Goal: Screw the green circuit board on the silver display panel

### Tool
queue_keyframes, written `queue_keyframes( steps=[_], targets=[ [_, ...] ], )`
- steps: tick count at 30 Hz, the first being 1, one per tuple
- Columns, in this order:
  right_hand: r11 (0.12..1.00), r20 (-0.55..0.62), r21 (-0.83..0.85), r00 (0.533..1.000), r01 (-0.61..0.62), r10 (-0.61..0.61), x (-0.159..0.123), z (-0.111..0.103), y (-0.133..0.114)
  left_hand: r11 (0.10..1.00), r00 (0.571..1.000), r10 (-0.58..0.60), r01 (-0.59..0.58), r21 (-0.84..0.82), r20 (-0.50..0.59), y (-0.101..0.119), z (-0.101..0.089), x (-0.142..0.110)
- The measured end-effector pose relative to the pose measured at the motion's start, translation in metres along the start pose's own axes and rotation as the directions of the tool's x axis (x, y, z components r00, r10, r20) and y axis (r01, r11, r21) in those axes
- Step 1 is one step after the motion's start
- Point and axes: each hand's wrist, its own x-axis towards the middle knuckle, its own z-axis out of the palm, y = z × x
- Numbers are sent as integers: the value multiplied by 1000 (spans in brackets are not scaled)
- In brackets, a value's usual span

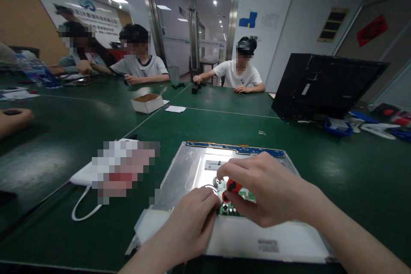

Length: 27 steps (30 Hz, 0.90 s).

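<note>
A flat metal display panel (173,175) lies before me, with a narrow blue circuit strip (237,150) along its far edge. A green circuit board (229,210) sits near its middle, partly covered by my hands. My right hand (269,188) grips the red and black handle of a screwdriver (233,186), tilted over the board. My left hand (194,216) rests at the board's left edge, fingertips pinched together close to the tool's lower end. What those fingertips hold is hidden. A thin dark wire (210,186) curves just beyond them.
Left of the panel are a white case with a strap (81,175) and a blurred-out patch. Farther off stand an open cardboard box (147,103) and a paper slip (175,108). A black monitor (324,87) is at right. Several people sit around the green table (340,180).
</note>
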Motion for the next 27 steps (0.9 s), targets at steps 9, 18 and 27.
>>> queue_keyframes(
  steps=[9,18,27],
  targets=[
    [999,-6,-36,1000,-16,15,3,0,2,999,1000,4,-4,-39,0,1,-2,0],
    [1000,8,-13,1000,-12,12,0,-2,1,998,999,21,-22,-55,-29,0,-1,0],
    [1000,-10,-4,1000,-1,1,0,-1,-1,1000,1000,8,-8,-22,-7,1,-1,0]
  ],
)
